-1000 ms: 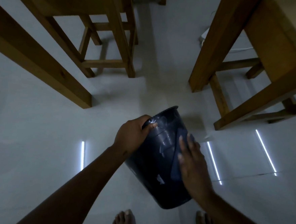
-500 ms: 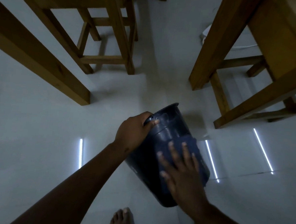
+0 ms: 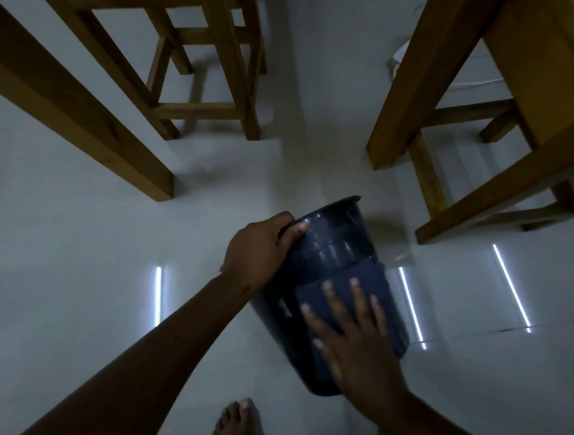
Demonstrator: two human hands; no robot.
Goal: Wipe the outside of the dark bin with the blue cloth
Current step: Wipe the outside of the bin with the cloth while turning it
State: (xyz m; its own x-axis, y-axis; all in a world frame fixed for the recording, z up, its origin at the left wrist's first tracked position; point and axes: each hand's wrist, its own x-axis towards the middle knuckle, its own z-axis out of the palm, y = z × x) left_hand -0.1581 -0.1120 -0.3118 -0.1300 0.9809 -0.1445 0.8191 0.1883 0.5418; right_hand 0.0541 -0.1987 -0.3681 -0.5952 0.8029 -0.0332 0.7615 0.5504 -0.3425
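The dark bin (image 3: 336, 241) is held tilted above the pale floor, its rim pointing away from me. My left hand (image 3: 259, 249) grips the rim on the left side, thumb over the edge. The blue cloth (image 3: 372, 284) lies flat on the bin's upper side. My right hand (image 3: 355, 337) presses on it with fingers spread, covering its lower part. The bin's base points toward my feet.
Wooden table legs (image 3: 410, 83) and a stool frame (image 3: 220, 76) stand ahead on both sides. A long wooden beam (image 3: 68, 113) crosses the left. My bare foot (image 3: 237, 424) is on the glossy tiled floor (image 3: 70, 287) below the bin.
My right hand with the cloth has slid from the bin's right side round onto its upper face. The left hand keeps its grip on the rim.
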